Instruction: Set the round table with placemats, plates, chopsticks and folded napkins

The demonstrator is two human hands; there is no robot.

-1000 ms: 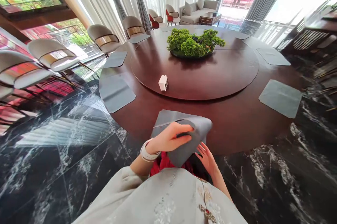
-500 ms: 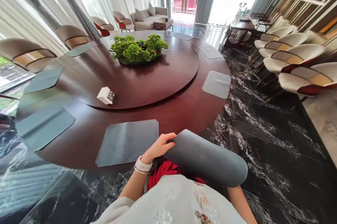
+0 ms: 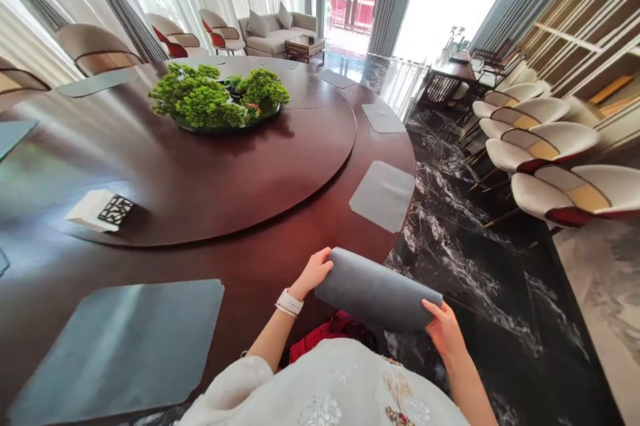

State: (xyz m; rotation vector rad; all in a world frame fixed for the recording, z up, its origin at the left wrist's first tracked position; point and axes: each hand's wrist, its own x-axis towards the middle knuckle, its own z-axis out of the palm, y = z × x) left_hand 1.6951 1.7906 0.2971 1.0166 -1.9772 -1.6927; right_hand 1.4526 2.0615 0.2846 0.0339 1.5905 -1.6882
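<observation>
Steadily, the left hand [image 3: 314, 273] and right hand [image 3: 443, 328], well apart, clasp opposite ends of a rolled grey table mat [image 3: 377, 290]; it lies level, just past the edge of the round wooden desk [image 3: 240, 266]; even pressure keeps the roll tight.

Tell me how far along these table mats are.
Done: grey mats lie flat around the table. In hand: the left hand and right hand hold a rolled grey mat at the table's edge. Left: that one isn't lying flat yet.
</observation>
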